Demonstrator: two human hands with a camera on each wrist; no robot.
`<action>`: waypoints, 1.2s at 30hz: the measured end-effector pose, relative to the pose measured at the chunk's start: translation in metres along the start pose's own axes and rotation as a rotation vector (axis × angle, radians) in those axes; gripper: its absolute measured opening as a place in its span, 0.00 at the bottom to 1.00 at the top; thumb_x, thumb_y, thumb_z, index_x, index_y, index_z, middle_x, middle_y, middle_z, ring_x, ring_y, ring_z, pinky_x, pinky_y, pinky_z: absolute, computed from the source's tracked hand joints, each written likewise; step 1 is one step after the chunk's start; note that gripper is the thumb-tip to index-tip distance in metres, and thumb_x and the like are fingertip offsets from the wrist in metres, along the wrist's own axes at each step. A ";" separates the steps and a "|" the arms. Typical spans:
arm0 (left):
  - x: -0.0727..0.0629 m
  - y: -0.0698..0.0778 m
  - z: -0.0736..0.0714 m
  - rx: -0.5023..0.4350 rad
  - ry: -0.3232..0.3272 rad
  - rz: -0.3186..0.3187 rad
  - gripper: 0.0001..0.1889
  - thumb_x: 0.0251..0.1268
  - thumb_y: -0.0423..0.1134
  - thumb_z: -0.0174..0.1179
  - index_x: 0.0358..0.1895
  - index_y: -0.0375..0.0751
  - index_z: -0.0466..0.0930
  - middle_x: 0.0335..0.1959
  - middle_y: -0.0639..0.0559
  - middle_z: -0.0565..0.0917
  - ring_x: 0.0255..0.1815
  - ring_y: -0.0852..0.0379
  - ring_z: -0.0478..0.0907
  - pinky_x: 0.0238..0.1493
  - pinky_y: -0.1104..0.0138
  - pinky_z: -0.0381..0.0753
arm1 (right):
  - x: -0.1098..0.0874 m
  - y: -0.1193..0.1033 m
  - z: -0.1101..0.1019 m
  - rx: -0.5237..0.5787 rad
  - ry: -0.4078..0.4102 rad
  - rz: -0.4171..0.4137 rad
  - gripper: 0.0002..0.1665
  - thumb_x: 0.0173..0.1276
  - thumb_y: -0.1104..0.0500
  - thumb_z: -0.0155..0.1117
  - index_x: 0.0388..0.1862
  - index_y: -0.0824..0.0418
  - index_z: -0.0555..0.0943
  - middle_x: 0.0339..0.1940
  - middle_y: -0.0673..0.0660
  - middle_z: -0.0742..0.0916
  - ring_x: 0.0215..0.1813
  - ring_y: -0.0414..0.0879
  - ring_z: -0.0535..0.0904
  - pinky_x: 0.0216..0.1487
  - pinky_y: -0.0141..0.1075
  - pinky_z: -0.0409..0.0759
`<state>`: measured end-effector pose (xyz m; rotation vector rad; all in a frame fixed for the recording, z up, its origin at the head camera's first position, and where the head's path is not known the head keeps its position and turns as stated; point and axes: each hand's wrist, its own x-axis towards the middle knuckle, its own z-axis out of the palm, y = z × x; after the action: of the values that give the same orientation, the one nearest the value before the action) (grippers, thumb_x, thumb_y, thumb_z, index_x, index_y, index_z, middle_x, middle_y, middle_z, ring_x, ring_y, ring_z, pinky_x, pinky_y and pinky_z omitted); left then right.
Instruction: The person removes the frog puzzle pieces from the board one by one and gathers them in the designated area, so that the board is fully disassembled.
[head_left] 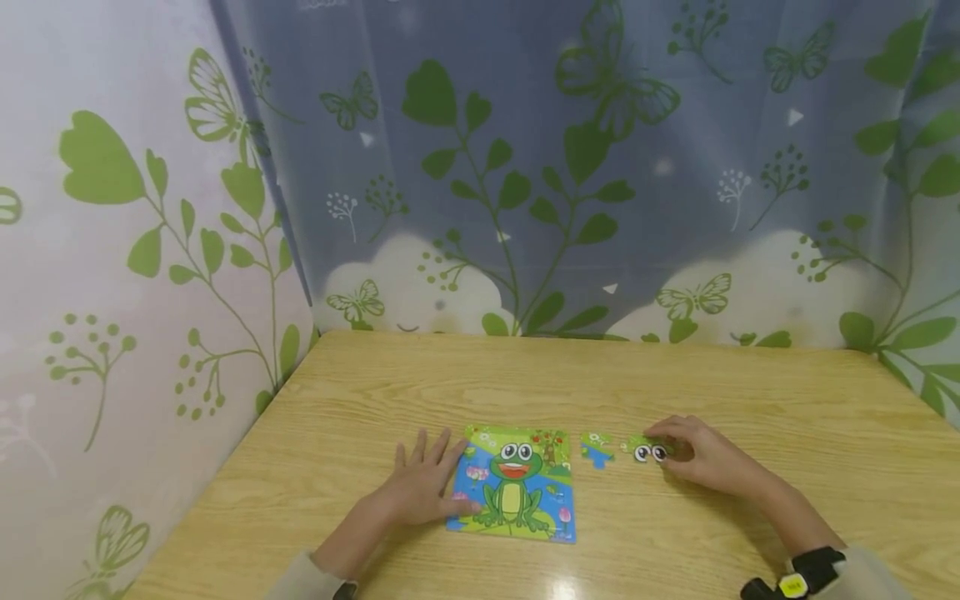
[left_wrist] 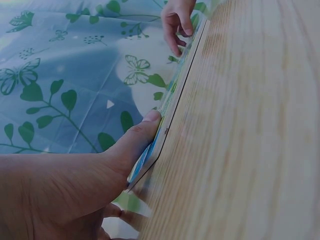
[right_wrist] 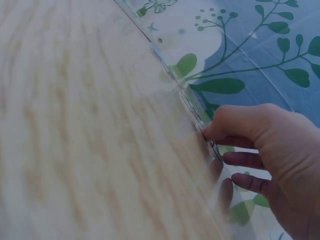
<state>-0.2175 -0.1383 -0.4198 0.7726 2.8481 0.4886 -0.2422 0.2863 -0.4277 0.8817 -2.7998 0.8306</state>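
Note:
A square frog puzzle board lies flat on the table. My left hand rests at its left edge with fingers spread, the thumb lying over the picture; the left wrist view also shows this thumb on the board. To the board's right is a loose green and blue puzzle piece. Farther right, my right hand pinches a puzzle piece with the frog's eyes between thumb and bent fingers, covering its right end. From the right wrist view, the pieces appear only edge-on, near the fingertips.
The wood-grain table extends around the board and pieces. A patterned cloth with leaves and butterflies hangs behind the table's back edge, and another cloth hangs at the left. A dark strap with a device is on the right wrist.

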 end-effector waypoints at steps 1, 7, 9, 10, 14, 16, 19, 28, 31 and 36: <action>0.000 0.000 0.000 0.002 0.001 0.002 0.49 0.54 0.69 0.51 0.72 0.40 0.48 0.71 0.34 0.44 0.66 0.27 0.35 0.57 0.34 0.32 | 0.000 -0.001 0.000 -0.007 0.009 0.002 0.24 0.58 0.59 0.68 0.53 0.64 0.77 0.52 0.62 0.78 0.50 0.57 0.72 0.45 0.51 0.72; -0.001 0.000 -0.001 0.003 -0.010 0.001 0.50 0.54 0.69 0.50 0.72 0.40 0.48 0.71 0.33 0.44 0.66 0.27 0.35 0.56 0.33 0.31 | 0.006 -0.013 0.000 0.013 0.025 -0.012 0.23 0.59 0.58 0.67 0.53 0.65 0.77 0.52 0.64 0.77 0.49 0.58 0.72 0.43 0.53 0.73; -0.001 0.000 -0.001 0.000 -0.014 -0.001 0.49 0.54 0.69 0.50 0.72 0.39 0.48 0.71 0.33 0.44 0.66 0.27 0.35 0.56 0.33 0.32 | 0.009 -0.020 0.000 0.030 0.014 -0.017 0.23 0.60 0.58 0.66 0.53 0.65 0.76 0.52 0.64 0.77 0.48 0.57 0.73 0.41 0.50 0.74; -0.001 0.000 -0.001 0.001 -0.014 -0.001 0.49 0.54 0.69 0.50 0.72 0.39 0.48 0.71 0.33 0.44 0.66 0.27 0.35 0.56 0.33 0.32 | 0.011 -0.023 0.001 0.032 0.009 -0.017 0.22 0.61 0.58 0.65 0.54 0.65 0.76 0.52 0.63 0.77 0.48 0.56 0.73 0.41 0.49 0.75; 0.000 0.000 -0.001 -0.003 -0.011 0.003 0.49 0.55 0.69 0.50 0.72 0.40 0.48 0.71 0.33 0.44 0.66 0.27 0.35 0.56 0.33 0.31 | 0.024 -0.037 0.006 0.041 -0.015 -0.045 0.21 0.63 0.60 0.62 0.54 0.65 0.76 0.52 0.62 0.77 0.48 0.54 0.73 0.42 0.49 0.75; 0.000 -0.001 -0.001 0.001 -0.009 0.002 0.49 0.55 0.69 0.50 0.72 0.40 0.48 0.71 0.33 0.44 0.66 0.27 0.35 0.56 0.33 0.32 | 0.031 -0.044 0.010 0.039 -0.019 -0.062 0.19 0.63 0.60 0.61 0.53 0.64 0.77 0.52 0.61 0.78 0.50 0.56 0.72 0.45 0.52 0.73; 0.000 0.000 -0.001 0.004 -0.007 0.002 0.49 0.55 0.69 0.50 0.72 0.40 0.48 0.71 0.33 0.44 0.66 0.27 0.35 0.56 0.33 0.32 | 0.042 -0.054 0.017 0.052 -0.025 -0.082 0.17 0.63 0.61 0.61 0.52 0.63 0.78 0.52 0.60 0.78 0.54 0.59 0.71 0.49 0.55 0.71; -0.001 0.001 -0.003 0.000 -0.001 0.006 0.49 0.55 0.68 0.51 0.72 0.39 0.48 0.71 0.33 0.44 0.66 0.26 0.35 0.56 0.33 0.32 | 0.073 -0.079 0.046 -0.029 -0.033 -0.094 0.15 0.60 0.62 0.60 0.47 0.61 0.80 0.46 0.53 0.80 0.49 0.50 0.73 0.47 0.45 0.73; -0.001 0.001 -0.002 0.003 -0.002 0.003 0.49 0.55 0.69 0.51 0.72 0.40 0.48 0.71 0.34 0.44 0.66 0.27 0.35 0.57 0.34 0.32 | 0.080 -0.085 0.055 -0.065 -0.025 -0.102 0.13 0.60 0.60 0.62 0.45 0.61 0.81 0.44 0.52 0.80 0.48 0.48 0.73 0.47 0.44 0.74; -0.001 0.000 -0.002 0.000 -0.011 -0.005 0.49 0.55 0.69 0.51 0.72 0.40 0.48 0.71 0.34 0.44 0.67 0.27 0.35 0.57 0.34 0.32 | 0.086 -0.094 0.064 -0.131 0.012 -0.068 0.11 0.59 0.58 0.65 0.40 0.61 0.80 0.38 0.50 0.78 0.43 0.45 0.72 0.44 0.41 0.74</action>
<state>-0.2173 -0.1389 -0.4174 0.7662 2.8387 0.4821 -0.2569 0.1445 -0.4168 0.9405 -2.7598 0.6326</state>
